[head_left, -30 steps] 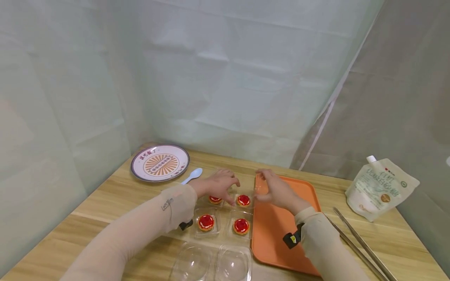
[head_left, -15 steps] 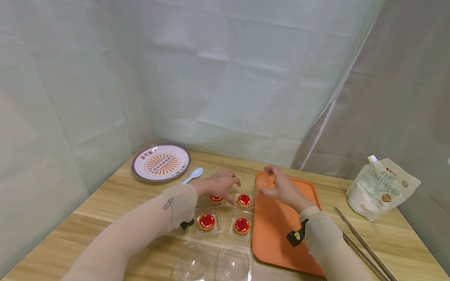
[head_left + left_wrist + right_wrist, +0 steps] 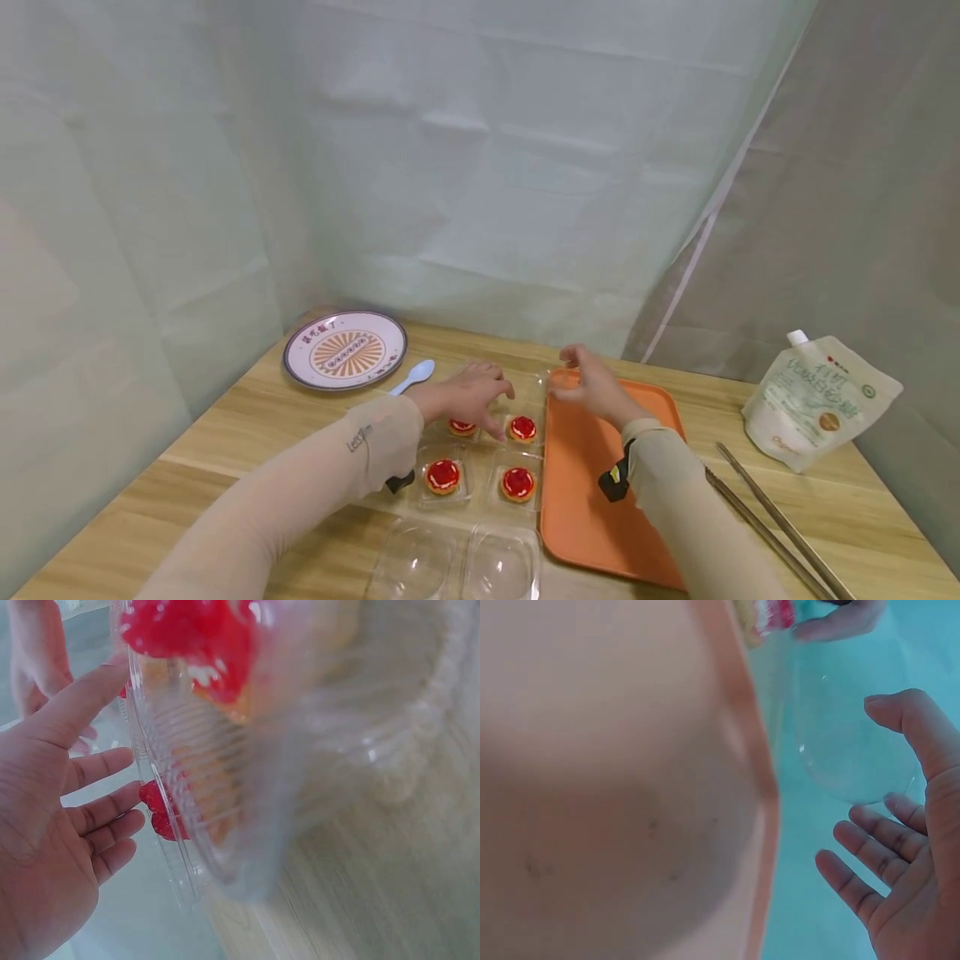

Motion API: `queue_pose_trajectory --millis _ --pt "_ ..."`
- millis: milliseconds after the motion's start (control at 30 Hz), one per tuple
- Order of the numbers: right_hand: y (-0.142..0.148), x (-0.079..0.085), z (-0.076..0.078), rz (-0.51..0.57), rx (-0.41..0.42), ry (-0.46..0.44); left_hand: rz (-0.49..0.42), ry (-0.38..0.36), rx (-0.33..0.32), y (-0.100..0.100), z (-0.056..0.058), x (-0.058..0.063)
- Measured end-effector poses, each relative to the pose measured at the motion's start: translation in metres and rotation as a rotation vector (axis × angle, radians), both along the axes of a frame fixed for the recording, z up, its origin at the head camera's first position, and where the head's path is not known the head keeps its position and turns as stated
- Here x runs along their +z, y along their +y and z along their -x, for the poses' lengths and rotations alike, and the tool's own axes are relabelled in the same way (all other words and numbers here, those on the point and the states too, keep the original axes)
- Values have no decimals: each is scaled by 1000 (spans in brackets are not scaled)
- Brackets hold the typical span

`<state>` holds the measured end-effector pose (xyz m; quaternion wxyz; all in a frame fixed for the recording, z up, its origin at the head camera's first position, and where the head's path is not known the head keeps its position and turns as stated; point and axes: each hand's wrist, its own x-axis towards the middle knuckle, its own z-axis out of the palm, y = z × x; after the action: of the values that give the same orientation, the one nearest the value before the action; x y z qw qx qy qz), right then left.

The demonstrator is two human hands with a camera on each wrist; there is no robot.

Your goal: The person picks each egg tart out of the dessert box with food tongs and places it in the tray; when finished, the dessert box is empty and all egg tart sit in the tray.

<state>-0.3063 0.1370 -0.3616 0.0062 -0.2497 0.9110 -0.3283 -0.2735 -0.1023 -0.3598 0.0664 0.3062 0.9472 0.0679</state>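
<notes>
A clear plastic box holds several small tarts with glossy red topping, one in each compartment. My left hand spreads over the back left tart and partly hides it. In the left wrist view, its loosely bent fingers lie right at the box's rim. My right hand hovers above the back left part of the orange tray, thumb apart from the fingers. Its fingertips lie at the edge of a clear rounded plastic flap in the right wrist view. Another clear, two-domed part lies in front.
At the back left sits a patterned plate beside a pale blue spoon. Metal tongs lie right of the tray. A white spouted pouch stands at the right, and grey curtains hang behind the table.
My right hand went slightly right, then back left and a little farther away. The clear flap near it shifted right, then left. My left hand and the tarts have stayed in place.
</notes>
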Motion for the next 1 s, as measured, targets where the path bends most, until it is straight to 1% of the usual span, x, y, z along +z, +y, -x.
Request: queue_pose_trajectory --millis 167,367,500,633,767,867,1000 --pt "-1 -12 7 -6 -30 -31 7 3 -8 2 0 -1" --pt "-5 -20 14 -19 -52 -68 8 9 -13 2 -1 -1" --pt "-10 -23 17 -40 -43 -86 7 15 -10 1 -1 -1" --pt "-16 -27 20 -92 -51 -99 -13 0 -9 0 -2 -1" --pt "-18 -29 23 -145 -47 -77 -21 -13 -8 0 -3 0" --pt "-19 -29 25 -151 -36 -69 -21 -16 0 0 -3 1" --pt "-19 -27 25 -149 -15 -84 -19 -26 7 0 -4 3"
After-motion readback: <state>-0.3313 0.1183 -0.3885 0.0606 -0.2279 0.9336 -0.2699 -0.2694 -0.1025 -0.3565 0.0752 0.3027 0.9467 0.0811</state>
